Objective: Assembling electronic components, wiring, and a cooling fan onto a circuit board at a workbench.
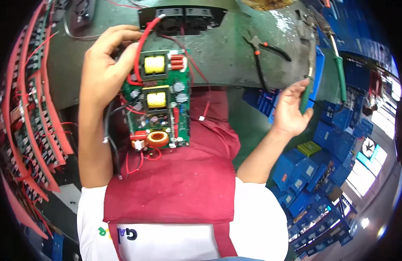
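My left hand (106, 69) is closed round the far left edge of a green circuit board (181, 126), its fingertips partly hidden. The board carries two yellow-wound transformers (156, 100), a copper ring coil (157, 139) and red parts. A thick red wire (141, 50) arches up from it, and thinner leads hang off its near end. Over on the right, my right hand (292, 108) has its fingers curled at the green handle of a soldering iron (305, 96), which lies between fingers and thumb, its metal tip pointing away from me.
Black-and-orange pliers (259, 63) and cutters (277, 51) lie on the green bench (227, 65). A second green-handled soldering iron (339, 74) is further right. Two black fans (183, 21) sit at the back. Boards with red edges (55, 108) stack up left; blue bins (296, 169) fill the right.
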A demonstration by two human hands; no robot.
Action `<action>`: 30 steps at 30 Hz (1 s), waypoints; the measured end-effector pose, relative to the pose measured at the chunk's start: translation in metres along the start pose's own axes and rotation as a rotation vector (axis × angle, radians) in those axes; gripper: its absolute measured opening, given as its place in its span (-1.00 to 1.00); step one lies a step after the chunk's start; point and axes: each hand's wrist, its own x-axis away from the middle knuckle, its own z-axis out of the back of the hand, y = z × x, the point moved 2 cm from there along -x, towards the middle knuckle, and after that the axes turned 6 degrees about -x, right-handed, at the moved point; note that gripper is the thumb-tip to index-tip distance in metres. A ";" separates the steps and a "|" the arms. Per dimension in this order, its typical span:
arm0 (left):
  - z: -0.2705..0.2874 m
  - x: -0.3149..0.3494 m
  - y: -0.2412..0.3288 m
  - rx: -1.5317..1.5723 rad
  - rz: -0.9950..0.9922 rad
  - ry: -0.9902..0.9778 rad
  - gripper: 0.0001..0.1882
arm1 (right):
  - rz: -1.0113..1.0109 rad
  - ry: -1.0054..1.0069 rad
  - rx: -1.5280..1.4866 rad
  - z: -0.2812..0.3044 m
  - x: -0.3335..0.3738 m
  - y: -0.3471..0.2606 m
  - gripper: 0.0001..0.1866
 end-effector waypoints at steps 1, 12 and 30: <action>0.002 -0.002 0.003 0.001 -0.010 -0.006 -0.79 | 0.023 0.004 -0.026 -0.004 -0.005 -0.003 -0.08; 0.002 0.008 0.004 -0.042 0.006 -0.003 -0.78 | -0.095 0.002 0.023 0.004 -0.010 -0.007 -0.16; -0.005 0.002 0.004 -0.011 0.042 -0.005 -0.75 | 0.477 -0.344 2.383 -0.016 0.009 0.079 -0.72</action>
